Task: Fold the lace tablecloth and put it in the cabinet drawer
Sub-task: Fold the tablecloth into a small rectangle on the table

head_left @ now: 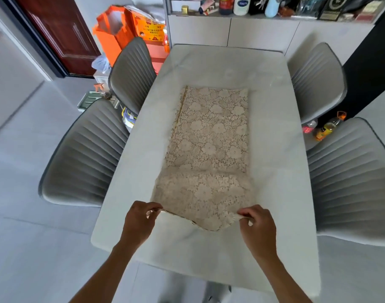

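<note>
A person's left hand (pixel 139 219) and right hand (pixel 258 226) each pinch a near corner of a lace tablecloth (pixel 209 149), fingers closed tight on the fabric, at the near end of a white table (pixel 274 149). Between the two hands, the near edge of the cloth sags in a curve down to the tabletop, while the corners are lifted slightly off it. The beige cloth is folded into a long, narrow strip that runs away from the person down the middle of the table; its left side shows layered edges, and its far end lies flat and square well short of the table's far end. Two gray ribbed chairs (pixel 89 154) stand along the left side and two more (pixel 351 178) along the right. Orange bags (pixel 113 33) lean behind the far left chair. Beyond the table, a white cabinet (pixel 263 32) carries bottles (pixel 242 5) and boxes on its top.
</note>
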